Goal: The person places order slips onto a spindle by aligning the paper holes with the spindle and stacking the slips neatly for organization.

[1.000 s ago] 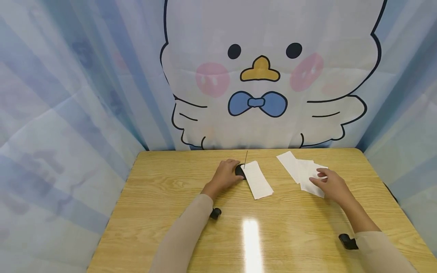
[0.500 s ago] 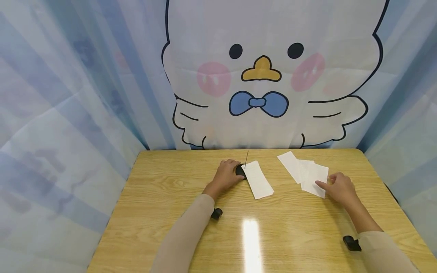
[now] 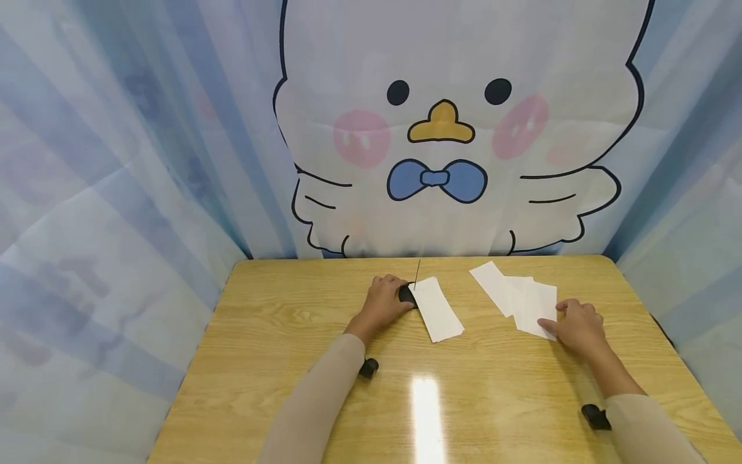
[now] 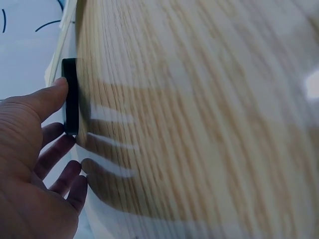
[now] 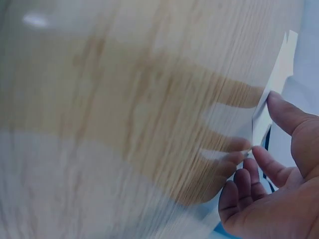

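At the far middle of the table, my left hand (image 3: 382,301) grips the round black base (image 3: 408,295) of a bill spike, thumb on the near side. Its thin metal pin (image 3: 417,274) stands upright. White paper slips (image 3: 438,310) lie spiked at one end beside the base. To the right, my right hand (image 3: 580,327) holds the right edge of the top white paper slip (image 3: 534,308) between thumb and index finger. The right wrist view shows the thumb (image 5: 286,112) on this slip's edge; the other fingers are curled. More loose slips (image 3: 491,283) overlap beneath and to its left.
The wooden table (image 3: 278,322) ends at a curtain (image 3: 440,222) with a cartoon bird behind it. Black wrist devices sit at the left wrist (image 3: 368,368) and right wrist (image 3: 596,417). A bright reflection falls on the table's near middle.
My right hand has come down from above the loose slips to their right edge and taken hold there. The top slip has shifted slightly right. The left hand stays on the spike base.
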